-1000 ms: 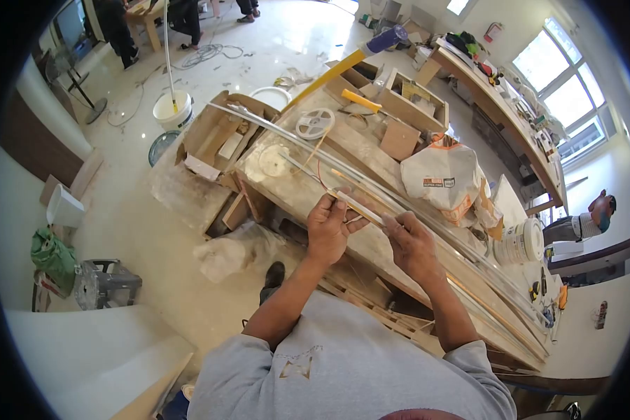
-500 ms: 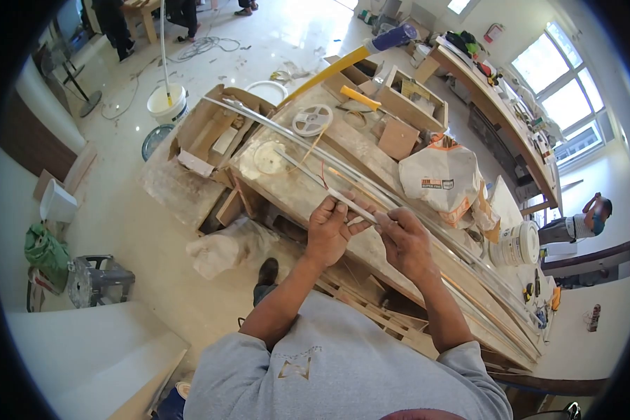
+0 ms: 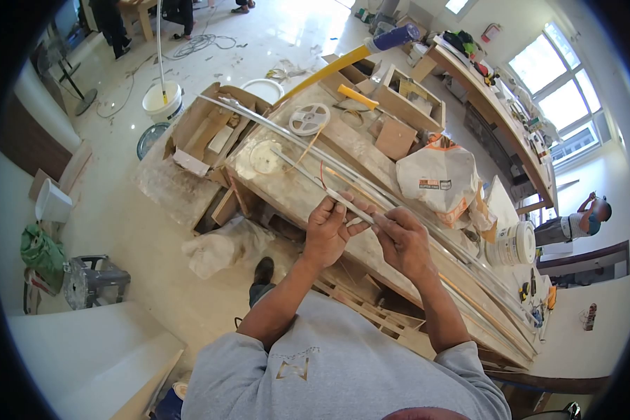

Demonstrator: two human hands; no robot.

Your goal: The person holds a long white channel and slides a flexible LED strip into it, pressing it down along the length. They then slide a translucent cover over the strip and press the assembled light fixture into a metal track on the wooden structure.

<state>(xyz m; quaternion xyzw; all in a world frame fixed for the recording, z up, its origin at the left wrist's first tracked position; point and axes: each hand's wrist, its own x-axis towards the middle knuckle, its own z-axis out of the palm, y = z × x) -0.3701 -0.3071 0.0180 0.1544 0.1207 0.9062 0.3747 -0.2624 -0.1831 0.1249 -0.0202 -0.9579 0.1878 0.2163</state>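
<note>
Both hands grip a slim white strip (image 3: 354, 208) above the workbench (image 3: 248, 183). My left hand (image 3: 326, 235) pinches its upper left end between thumb and fingers. Thin red wires (image 3: 322, 173) stick out just past that end. Further right along the strip, my right hand (image 3: 404, 245) is closed with thumb and fingertips on it. Its fingers cover the strip's other end. Beneath the hands, long metal channels (image 3: 295, 138) run diagonally across the bench. A white reel (image 3: 309, 120) with a thin tan strip trailing from it lies beyond my left hand.
A cardboard box (image 3: 183, 143) sits at the bench's left end. Across the bench are a white sack (image 3: 437, 176), a wooden drawer box (image 3: 412, 99) and an orange-handled tool (image 3: 358, 96). A white bucket (image 3: 514, 243) stands right. Another person (image 3: 586, 218) is at far right.
The view has shifted slightly, so the surroundings sit a little further left. Both hands keep their hold on the white strip, with hardly any movement.
</note>
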